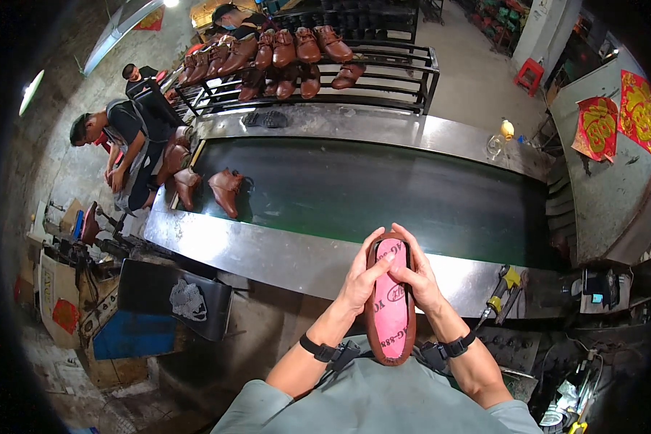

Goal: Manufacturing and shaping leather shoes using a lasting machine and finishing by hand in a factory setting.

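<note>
Squarely, left hand [359, 281] and right hand [422, 281] pinch shoe [389, 356], view's 5 o'clock: thumbs pressed on pink face [392, 311], fingers round sides, presumably keeping it steady, face-up. Boot [226, 191] on belt [383, 188], shoe's 10 o'clock, likely clear of hands.

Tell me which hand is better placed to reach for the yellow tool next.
Probably the right hand: it is nearer the yellow tool, while the left hand would have to cross past the brown shoe. Both hold the shoe, so the left would need to support it.
</note>
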`<state>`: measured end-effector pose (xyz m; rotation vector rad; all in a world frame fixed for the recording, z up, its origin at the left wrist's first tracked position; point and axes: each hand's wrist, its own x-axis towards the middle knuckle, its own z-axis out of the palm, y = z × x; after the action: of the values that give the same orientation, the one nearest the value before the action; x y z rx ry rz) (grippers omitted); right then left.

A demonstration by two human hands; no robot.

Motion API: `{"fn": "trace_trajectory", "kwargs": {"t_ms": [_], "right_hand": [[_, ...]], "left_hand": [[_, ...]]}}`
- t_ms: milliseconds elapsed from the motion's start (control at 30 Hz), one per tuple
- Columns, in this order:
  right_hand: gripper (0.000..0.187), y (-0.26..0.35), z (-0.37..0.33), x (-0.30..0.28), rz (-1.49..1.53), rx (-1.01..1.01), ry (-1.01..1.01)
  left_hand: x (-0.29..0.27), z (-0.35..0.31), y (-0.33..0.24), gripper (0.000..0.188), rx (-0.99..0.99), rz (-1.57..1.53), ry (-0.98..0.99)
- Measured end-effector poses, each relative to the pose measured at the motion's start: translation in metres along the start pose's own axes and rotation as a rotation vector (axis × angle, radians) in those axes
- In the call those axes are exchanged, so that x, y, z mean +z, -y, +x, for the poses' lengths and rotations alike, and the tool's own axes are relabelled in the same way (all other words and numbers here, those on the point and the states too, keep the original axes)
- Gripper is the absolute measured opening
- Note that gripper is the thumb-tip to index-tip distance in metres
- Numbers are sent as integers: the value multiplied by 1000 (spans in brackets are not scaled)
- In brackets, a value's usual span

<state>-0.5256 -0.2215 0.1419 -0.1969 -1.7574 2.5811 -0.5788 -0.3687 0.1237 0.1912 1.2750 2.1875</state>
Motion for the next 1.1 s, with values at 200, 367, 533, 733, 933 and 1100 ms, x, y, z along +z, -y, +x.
{"fn": "trace_trajectory", "kwargs": {"t_ms": [200,367,533,733,933,1100], "right_hand": [[68,4,-1,5,-86,-28,11],[66,5,0,13,-74,-130,0],[62,9,-2,27,-41,-139,-45],[52,12,0,26,-162,-114,-71],[28,29,12,16,-627,-215,-42],[22,26,16,22,-852,-220,-117]], "left_hand": [[-2,-2,-15,57,-34,7,-7],[2,-4,-26,49,58,107,-17],[-1,-5,-26,45,135,219,-48],[1,-5,-34,43,198,448,-86],[-10,-1,-65,42,177,893,7],[-1,-1,-78,41,1,1019,0]]}}
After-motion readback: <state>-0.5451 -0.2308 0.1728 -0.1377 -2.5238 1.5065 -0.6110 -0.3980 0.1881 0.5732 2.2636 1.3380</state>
